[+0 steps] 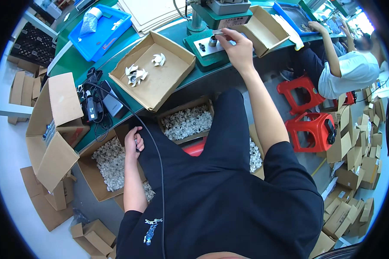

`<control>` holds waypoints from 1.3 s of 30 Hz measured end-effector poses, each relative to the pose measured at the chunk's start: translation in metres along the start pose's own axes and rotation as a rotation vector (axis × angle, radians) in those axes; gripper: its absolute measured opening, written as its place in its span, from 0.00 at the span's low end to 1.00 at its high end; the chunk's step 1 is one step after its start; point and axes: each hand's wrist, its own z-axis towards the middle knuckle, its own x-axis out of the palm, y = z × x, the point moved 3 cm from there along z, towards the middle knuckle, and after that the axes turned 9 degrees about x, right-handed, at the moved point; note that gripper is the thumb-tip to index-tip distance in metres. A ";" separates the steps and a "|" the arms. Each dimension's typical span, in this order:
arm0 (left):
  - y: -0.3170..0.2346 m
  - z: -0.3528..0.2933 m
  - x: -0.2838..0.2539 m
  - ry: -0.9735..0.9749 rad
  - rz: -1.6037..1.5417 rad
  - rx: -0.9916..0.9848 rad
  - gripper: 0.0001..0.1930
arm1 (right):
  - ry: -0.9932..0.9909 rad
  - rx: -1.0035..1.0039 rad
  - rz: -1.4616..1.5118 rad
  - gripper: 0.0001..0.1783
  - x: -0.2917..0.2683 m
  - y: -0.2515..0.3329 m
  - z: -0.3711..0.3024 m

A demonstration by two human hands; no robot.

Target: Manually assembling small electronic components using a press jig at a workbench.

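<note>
At the bench press (218, 19), my right hand (238, 49) reaches over the green base. Its thumb and fingers are pinched by a thin greyish piece, its kind unclear, just above a round metal fixture (212, 41) on the base's pale plate. Low beside my left thigh, my left hand (134, 140) is curled closed around something small, dark and shiny, mostly hidden by the fingers. Between my hands, a shallow cardboard box (177, 71) on the bench edge holds a few white fan impellers (158, 59), some bunched together.
Cardboard boxes of small white parts (110, 164) stand around my legs. A black cable (149, 129) hangs across my left side, near adapters (92, 108). A blue tray (100, 34) lies back left. Another cardboard box (263, 30), red stools (311, 131) and a seated person (348, 71) are right.
</note>
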 end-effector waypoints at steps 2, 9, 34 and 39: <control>0.003 0.000 -0.005 -0.003 -0.087 -0.029 0.15 | -0.020 -0.055 0.004 0.12 0.002 0.001 -0.004; 0.005 0.004 -0.018 0.004 -0.193 -0.047 0.16 | -0.030 -0.375 -0.126 0.11 0.002 0.011 -0.007; 0.003 0.004 -0.011 -0.017 -0.242 -0.017 0.12 | 0.122 0.140 -0.217 0.19 0.016 -0.068 0.063; 0.006 -0.007 -0.017 -0.028 -0.227 0.010 0.12 | 0.236 0.196 0.113 0.21 0.012 -0.058 0.055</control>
